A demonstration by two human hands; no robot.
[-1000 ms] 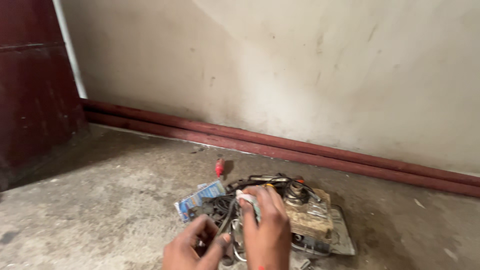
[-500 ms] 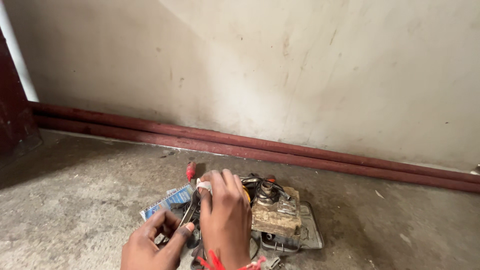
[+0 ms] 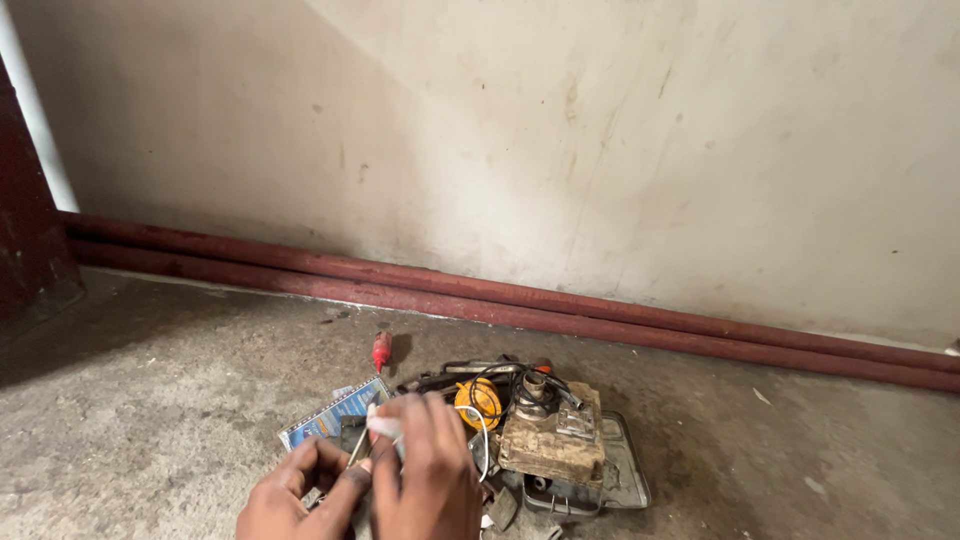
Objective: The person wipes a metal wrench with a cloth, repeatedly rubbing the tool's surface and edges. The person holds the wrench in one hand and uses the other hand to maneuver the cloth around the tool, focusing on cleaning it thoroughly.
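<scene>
A red-handled tool [image 3: 381, 350], perhaps a screwdriver, lies near the red pipes [image 3: 600, 312] along the wall [image 3: 600, 150].

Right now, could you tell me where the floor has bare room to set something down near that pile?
Bare concrete floor lies left of the blue card and right of the metal tray, up to the red pipes. It is crowded around the hands: left, right, yellow reel, wooden block.

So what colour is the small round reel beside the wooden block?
The small round reel is yellow; the head view shows it best.
</scene>
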